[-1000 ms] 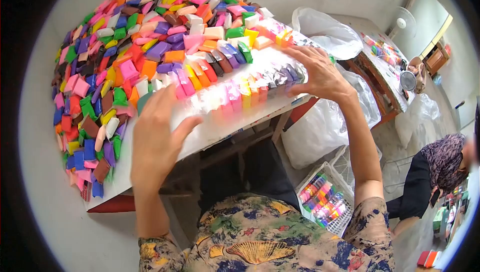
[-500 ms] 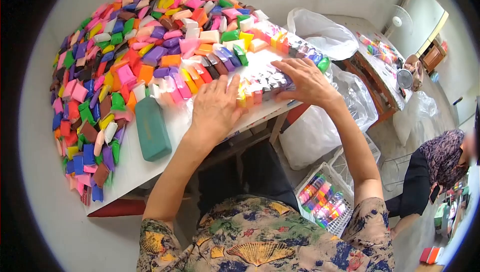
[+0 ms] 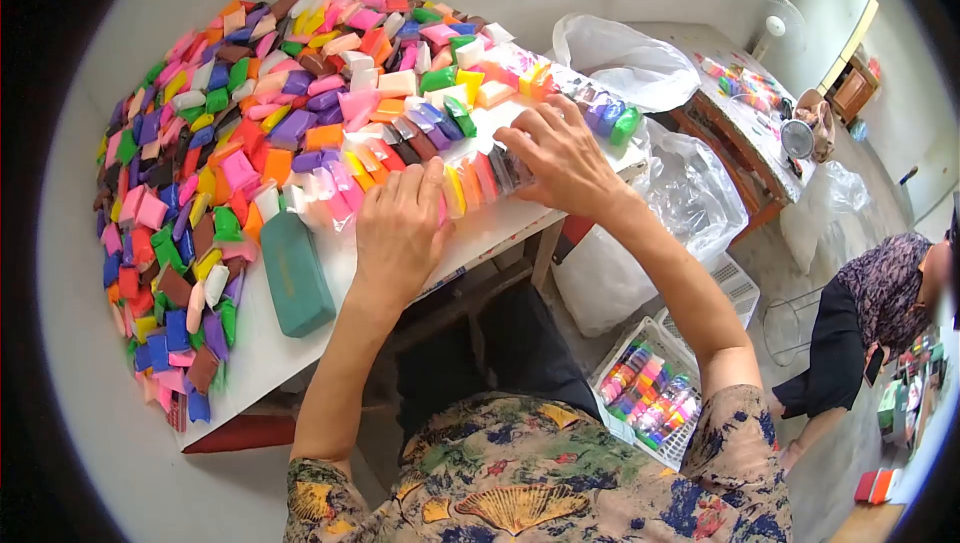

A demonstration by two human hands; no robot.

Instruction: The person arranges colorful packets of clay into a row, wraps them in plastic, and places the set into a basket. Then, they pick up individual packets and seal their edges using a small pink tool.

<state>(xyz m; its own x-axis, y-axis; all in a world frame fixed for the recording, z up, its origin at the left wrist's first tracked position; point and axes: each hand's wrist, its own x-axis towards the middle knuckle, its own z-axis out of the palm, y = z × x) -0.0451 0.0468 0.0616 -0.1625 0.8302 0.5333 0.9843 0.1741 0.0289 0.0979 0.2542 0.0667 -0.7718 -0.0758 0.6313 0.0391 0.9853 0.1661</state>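
A row of small wrapped packets (image 3: 472,183), yellow, orange, red and dark, lies near the table's front edge between my hands. My left hand (image 3: 400,228) is at the row's left end, its fingers curved against the packets. At the right end, my right hand (image 3: 562,158) touches the dark packets with bent, slightly spread fingers. Just behind lies another row of colourful packets (image 3: 405,138). Whether either hand grips a packet is not clear. A green case (image 3: 297,275) rests left of my left hand.
A large heap of coloured packets (image 3: 240,133) covers the table's left and back. Plastic bags (image 3: 625,63) and a white basket of packets (image 3: 650,393) are at the right. A person (image 3: 870,323) holding a phone bends at the far right.
My right hand has shifted slightly left and the packets between my hands show more clearly as a row. My left hand has moved slightly left. The whole view has shifted a little.
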